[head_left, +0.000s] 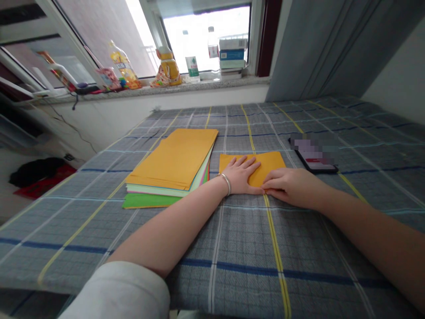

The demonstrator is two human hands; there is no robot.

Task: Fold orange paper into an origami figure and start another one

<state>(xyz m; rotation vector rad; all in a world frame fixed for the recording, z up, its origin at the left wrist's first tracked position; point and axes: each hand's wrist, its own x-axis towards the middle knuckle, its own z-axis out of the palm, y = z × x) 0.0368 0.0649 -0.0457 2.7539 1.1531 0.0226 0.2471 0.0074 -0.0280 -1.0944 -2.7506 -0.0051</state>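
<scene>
A folded sheet of orange paper [270,161] lies flat on the checked cloth in front of me. My left hand [239,175], with a silver bangle at the wrist, rests on its left part with the fingers spread. At the paper's near edge is my right hand [288,185], its fingers bent and pressed together near my left thumb. Whether those fingertips grip the edge or only press along it is hard to see. To the left of the sheet sits a stack of coloured paper [175,155], orange on top with pale green, pink and bright green below.
A phone [314,155] lies on the cloth to the right of the paper. Behind, the windowsill [206,84] carries a bottle of orange drink [124,66], a yellow container [170,68], a white and green cup [192,68] and stacked boxes [232,55]. A grey curtain [318,48] hangs at right.
</scene>
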